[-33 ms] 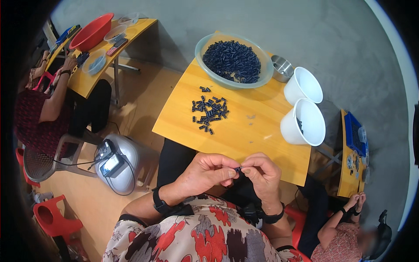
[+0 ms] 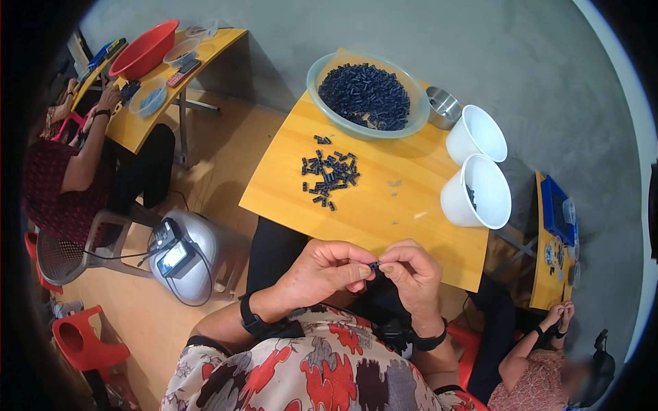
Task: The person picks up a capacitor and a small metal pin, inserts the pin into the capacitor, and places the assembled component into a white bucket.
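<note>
Just past the table's near edge, my two hands meet in front of my body. Between the thumb and forefinger of my left hand [image 2: 332, 270] is a small dark plastic piece [image 2: 373, 266]. The fingertips of my right hand [image 2: 413, 270] are pinched at the piece's right end; whatever they grip is too small to make out. A loose pile of similar dark pieces [image 2: 330, 172] lies on the yellow table [image 2: 274, 181], beyond my left hand. Tiny thin bits [image 2: 394, 183] lie to the right of that pile.
At the table's far side stands a wide translucent basin [image 2: 322, 113] heaped with dark pieces, beside a metal bowl [image 2: 444, 108]. Two white buckets, a far one [image 2: 473, 137] and a near one [image 2: 460, 198], line the right edge. Co-workers sit at tables left and right.
</note>
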`<action>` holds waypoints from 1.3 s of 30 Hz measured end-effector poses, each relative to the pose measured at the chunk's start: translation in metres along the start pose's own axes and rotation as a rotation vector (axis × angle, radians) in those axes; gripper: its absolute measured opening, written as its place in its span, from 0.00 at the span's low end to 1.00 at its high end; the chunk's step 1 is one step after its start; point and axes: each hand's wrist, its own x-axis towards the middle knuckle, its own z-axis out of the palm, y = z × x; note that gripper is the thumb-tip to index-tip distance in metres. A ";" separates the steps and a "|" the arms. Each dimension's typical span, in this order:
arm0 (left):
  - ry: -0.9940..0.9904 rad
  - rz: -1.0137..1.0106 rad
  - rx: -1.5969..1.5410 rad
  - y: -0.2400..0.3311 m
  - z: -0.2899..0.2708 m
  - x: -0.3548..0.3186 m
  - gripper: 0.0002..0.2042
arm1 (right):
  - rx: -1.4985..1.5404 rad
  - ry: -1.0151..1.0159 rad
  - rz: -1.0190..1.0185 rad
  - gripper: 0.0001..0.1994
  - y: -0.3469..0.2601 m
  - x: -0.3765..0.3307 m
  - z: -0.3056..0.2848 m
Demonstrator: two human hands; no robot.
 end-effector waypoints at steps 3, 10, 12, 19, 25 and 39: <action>-0.003 0.005 0.031 0.001 -0.001 -0.001 0.08 | -0.029 -0.024 -0.006 0.04 -0.002 0.001 -0.002; 0.002 -0.010 0.078 0.004 0.000 -0.004 0.08 | -0.125 -0.034 -0.104 0.05 -0.004 0.004 0.001; 0.002 -0.011 0.065 0.002 -0.001 -0.004 0.08 | -0.115 -0.045 -0.089 0.05 -0.005 0.004 0.001; -0.013 0.009 0.045 0.004 -0.002 -0.004 0.08 | 0.091 -0.076 0.061 0.06 -0.006 0.002 0.001; -0.032 0.017 -0.005 0.002 -0.003 -0.003 0.08 | 0.118 -0.056 0.080 0.06 -0.002 -0.001 0.002; 0.010 -0.009 0.009 0.001 -0.006 -0.002 0.08 | -0.221 -0.002 -0.156 0.06 -0.008 0.004 0.011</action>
